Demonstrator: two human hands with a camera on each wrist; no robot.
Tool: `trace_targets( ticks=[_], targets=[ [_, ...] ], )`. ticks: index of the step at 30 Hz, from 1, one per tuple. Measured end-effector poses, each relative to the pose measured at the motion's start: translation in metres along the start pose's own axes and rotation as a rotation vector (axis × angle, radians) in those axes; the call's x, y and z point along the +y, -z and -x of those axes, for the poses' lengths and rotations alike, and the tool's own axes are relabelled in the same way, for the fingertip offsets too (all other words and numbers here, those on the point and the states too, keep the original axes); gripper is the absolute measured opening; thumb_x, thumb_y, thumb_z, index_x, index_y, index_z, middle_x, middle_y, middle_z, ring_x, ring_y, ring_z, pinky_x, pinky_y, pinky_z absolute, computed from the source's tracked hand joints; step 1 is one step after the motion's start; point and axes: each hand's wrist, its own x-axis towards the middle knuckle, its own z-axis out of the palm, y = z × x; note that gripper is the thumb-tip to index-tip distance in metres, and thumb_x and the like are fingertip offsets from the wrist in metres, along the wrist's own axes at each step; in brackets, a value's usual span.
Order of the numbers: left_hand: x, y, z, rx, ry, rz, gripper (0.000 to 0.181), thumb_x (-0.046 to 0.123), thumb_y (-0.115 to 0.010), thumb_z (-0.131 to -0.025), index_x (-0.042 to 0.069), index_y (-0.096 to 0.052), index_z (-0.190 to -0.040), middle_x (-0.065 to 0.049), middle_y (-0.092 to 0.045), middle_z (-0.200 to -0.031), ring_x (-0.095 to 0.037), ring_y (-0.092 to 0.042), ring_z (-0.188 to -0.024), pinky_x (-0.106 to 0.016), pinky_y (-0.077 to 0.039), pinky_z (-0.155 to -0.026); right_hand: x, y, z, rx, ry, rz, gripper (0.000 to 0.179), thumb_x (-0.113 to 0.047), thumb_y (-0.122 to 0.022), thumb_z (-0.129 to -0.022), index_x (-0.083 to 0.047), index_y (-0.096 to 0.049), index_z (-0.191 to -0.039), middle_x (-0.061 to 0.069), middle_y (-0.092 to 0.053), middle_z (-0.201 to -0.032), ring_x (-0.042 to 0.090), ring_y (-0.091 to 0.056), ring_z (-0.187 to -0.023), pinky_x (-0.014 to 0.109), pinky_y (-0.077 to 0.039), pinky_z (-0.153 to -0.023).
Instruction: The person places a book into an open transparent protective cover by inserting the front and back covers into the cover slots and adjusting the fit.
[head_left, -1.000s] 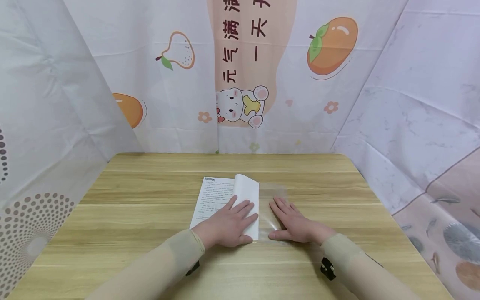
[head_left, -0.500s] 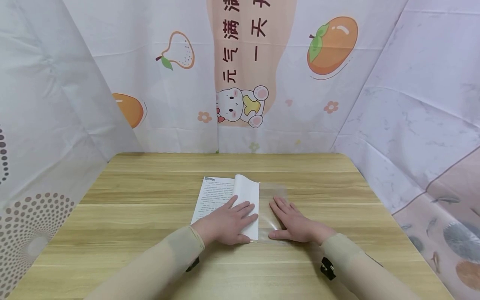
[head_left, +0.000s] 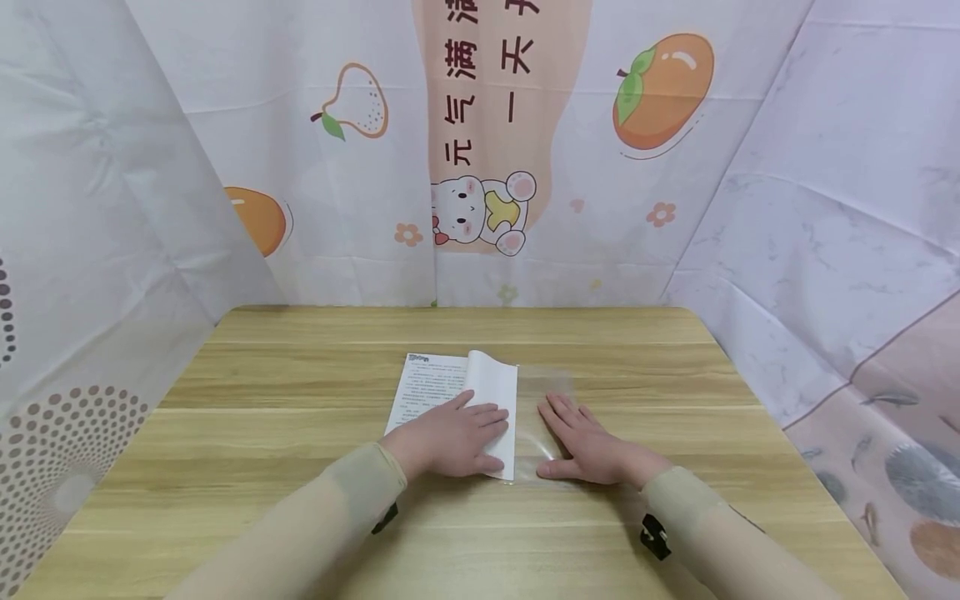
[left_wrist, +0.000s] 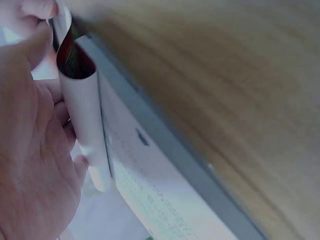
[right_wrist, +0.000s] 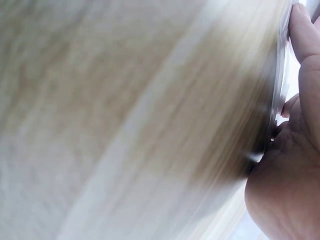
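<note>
A book (head_left: 429,392) lies on the table with a printed page showing on its left. Its white cover or leaf (head_left: 492,382) bends over to the right in a rounded curl, which also shows as a curved roll (left_wrist: 85,107) in the left wrist view. My left hand (head_left: 453,437) rests on this white part, palm down with fingers spread. To its right, a clear plastic sheet (head_left: 531,392) stretches out from the white edge. My right hand (head_left: 588,446) presses flat on that sheet, thumb apart from the fingers. The book's underside is hidden.
The wooden table (head_left: 262,433) extends on all sides of the book. Behind it hangs a printed curtain (head_left: 360,192), with more cloth (head_left: 810,208) at the right and left.
My left hand has slid slightly away from the table's near edge over the white part, its thumb moving up with it. My right hand stays in place on the plastic.
</note>
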Motion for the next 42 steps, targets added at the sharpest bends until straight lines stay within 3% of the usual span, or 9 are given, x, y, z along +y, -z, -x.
trace_targets(
  ticks=[3, 6, 11, 16, 19, 26, 33, 36, 42],
  targets=[
    [-0.005, 0.003, -0.003, 0.027, -0.018, -0.011, 0.055, 0.046, -0.044, -0.108, 0.02, -0.045, -0.156, 0.008, -0.038, -0.163, -0.014, -0.03, -0.153, -0.045, -0.019, -0.126, 0.0, 0.0, 0.0, 0.004, 0.004, 0.007, 0.1, -0.055, -0.063, -0.097, 0.007, -0.017, -0.16, 0.031, -0.007, -0.167, 0.051, -0.006, -0.153, 0.068, -0.011, -0.12],
    [-0.011, 0.003, -0.004, 0.05, -0.023, 0.018, 0.049, 0.041, -0.048, -0.107, 0.024, -0.051, -0.152, 0.012, -0.042, -0.16, -0.019, -0.026, -0.155, -0.051, -0.018, -0.125, -0.002, 0.002, -0.001, 0.0, -0.002, 0.012, 0.1, -0.055, -0.063, -0.097, 0.007, -0.017, -0.16, 0.031, -0.008, -0.166, 0.05, -0.007, -0.153, 0.067, -0.012, -0.12],
    [-0.02, -0.001, -0.007, 0.04, -0.017, 0.129, 0.047, 0.045, -0.049, -0.105, 0.03, -0.052, -0.15, 0.015, -0.037, -0.162, -0.024, -0.012, -0.159, -0.058, -0.012, -0.125, 0.005, -0.002, -0.003, 0.013, -0.002, -0.006, 0.103, -0.059, -0.063, -0.095, 0.005, -0.017, -0.161, 0.029, -0.007, -0.168, 0.047, -0.005, -0.155, 0.066, -0.011, -0.121],
    [-0.025, -0.001, -0.01, -0.005, -0.001, 0.152, 0.049, 0.051, -0.046, -0.105, 0.035, -0.049, -0.152, 0.006, -0.026, -0.169, -0.02, -0.011, -0.159, -0.055, -0.012, -0.126, 0.008, -0.003, -0.004, 0.001, -0.015, 0.001, 0.104, -0.062, -0.061, -0.095, 0.002, -0.013, -0.162, 0.026, -0.004, -0.169, 0.044, -0.001, -0.156, 0.063, -0.007, -0.123],
    [-0.026, -0.001, -0.011, -0.018, 0.013, 0.171, 0.051, 0.052, -0.043, -0.106, 0.035, -0.046, -0.154, 0.003, -0.023, -0.17, -0.018, -0.012, -0.158, -0.053, -0.011, -0.126, 0.006, -0.001, -0.003, 0.002, 0.001, -0.016, 0.103, -0.059, -0.063, -0.095, 0.005, -0.014, -0.161, 0.03, -0.005, -0.167, 0.049, -0.003, -0.154, 0.067, -0.008, -0.12],
    [-0.031, -0.004, -0.017, 0.046, -0.004, 0.155, 0.055, 0.052, -0.043, -0.106, 0.025, -0.047, -0.155, 0.005, -0.034, -0.165, -0.019, -0.021, -0.156, -0.048, -0.005, -0.128, 0.014, -0.009, -0.005, 0.033, 0.032, -0.032, 0.106, -0.066, -0.058, -0.094, 0.003, -0.014, -0.162, 0.028, -0.005, -0.168, 0.048, -0.002, -0.154, 0.067, -0.007, -0.12],
    [-0.039, -0.005, -0.02, 0.056, 0.011, 0.269, 0.052, 0.056, -0.047, -0.103, 0.033, -0.053, -0.15, -0.002, -0.027, -0.168, -0.027, -0.008, -0.159, -0.044, -0.006, -0.128, 0.019, -0.014, -0.008, 0.037, 0.014, -0.003, 0.107, -0.067, -0.06, -0.093, 0.0, -0.015, -0.162, 0.025, -0.005, -0.169, 0.043, -0.002, -0.156, 0.065, -0.009, -0.122],
    [-0.042, -0.005, -0.021, 0.062, 0.015, 0.274, 0.052, 0.058, -0.047, -0.103, 0.035, -0.054, -0.148, -0.006, -0.027, -0.168, -0.028, -0.01, -0.159, -0.044, -0.007, -0.128, 0.012, -0.008, -0.006, 0.029, 0.014, 0.011, 0.105, -0.062, -0.063, -0.093, 0.004, -0.017, -0.161, 0.029, -0.008, -0.168, 0.047, -0.006, -0.155, 0.067, -0.013, -0.12],
    [-0.041, -0.008, -0.028, 0.062, 0.022, 0.277, 0.054, 0.061, -0.042, -0.103, 0.037, -0.053, -0.15, -0.001, -0.031, -0.167, -0.026, -0.01, -0.159, -0.051, -0.002, -0.127, -0.002, 0.005, -0.004, 0.014, -0.017, 0.054, 0.103, -0.06, -0.067, -0.092, 0.006, -0.024, -0.158, 0.032, -0.017, -0.164, 0.05, -0.016, -0.152, 0.066, -0.02, -0.119]
  ],
)
